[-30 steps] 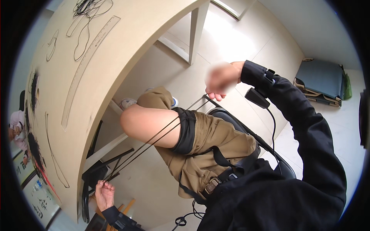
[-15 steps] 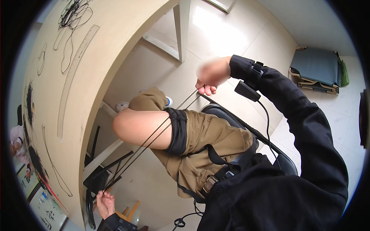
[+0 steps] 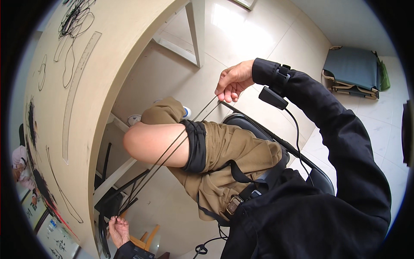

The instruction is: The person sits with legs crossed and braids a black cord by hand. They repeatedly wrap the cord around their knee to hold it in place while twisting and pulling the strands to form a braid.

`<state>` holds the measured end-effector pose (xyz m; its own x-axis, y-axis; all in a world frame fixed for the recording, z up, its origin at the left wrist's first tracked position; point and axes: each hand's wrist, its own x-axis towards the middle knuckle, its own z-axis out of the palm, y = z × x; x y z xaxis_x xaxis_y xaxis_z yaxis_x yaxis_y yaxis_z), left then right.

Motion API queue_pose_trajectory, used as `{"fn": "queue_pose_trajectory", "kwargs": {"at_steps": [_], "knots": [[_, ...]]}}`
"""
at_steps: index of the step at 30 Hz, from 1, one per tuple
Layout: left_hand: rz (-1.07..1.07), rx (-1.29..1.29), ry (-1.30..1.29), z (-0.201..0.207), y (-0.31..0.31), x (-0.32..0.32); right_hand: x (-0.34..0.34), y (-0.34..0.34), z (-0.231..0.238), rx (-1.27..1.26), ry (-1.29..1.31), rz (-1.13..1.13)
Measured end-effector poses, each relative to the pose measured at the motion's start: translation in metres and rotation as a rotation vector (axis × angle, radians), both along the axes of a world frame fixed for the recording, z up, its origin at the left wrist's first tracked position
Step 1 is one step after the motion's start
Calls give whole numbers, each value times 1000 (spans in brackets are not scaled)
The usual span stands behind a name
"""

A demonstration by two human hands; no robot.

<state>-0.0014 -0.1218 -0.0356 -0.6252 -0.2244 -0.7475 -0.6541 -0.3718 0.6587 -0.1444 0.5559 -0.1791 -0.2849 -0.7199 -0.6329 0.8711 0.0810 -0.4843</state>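
A thin dark cord (image 3: pixel 167 156) runs as two nearly parallel strands between my hands, slanting across my bare leg (image 3: pixel 153 144) above the knee. My left hand (image 3: pixel 119 229), low on the left by the table edge, pinches one end. At the other end, my right hand (image 3: pixel 235 82) is closed on the cord with bent fingers, held out over the floor past my thigh. Whether the strands rest on the skin or pass just above it I cannot tell. The trouser leg (image 3: pixel 235 144) is rolled up, its dark lining showing.
On the wooden table (image 3: pixel 118 56) at left lie a tangle of black cords (image 3: pixel 74 19), a clear ruler (image 3: pixel 77 95), a looped cord (image 3: pixel 64 192) and black strands (image 3: pixel 32 125). A black chair (image 3: pixel 254 127) is under me. A folded blue cot (image 3: pixel 351 69) stands far right.
My right hand has shifted slightly left and up, still gripping the cord. The left hand stays nearly in place. The whole view has moved slightly.
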Motion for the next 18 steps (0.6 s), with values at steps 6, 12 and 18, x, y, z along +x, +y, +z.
{"fn": "queue_pose_trajectory", "kwargs": {"at_steps": [6,12,18], "knots": [[-5,-4,-10,-2,-3,1,2,2,-7,-11,-15,-16],[-21,-7,-7,-2,2,-1,3,7,-8,-6,-13,-25],[-43,37,137,7,11,4,-2,7,-13,-4,90,-18]]}}
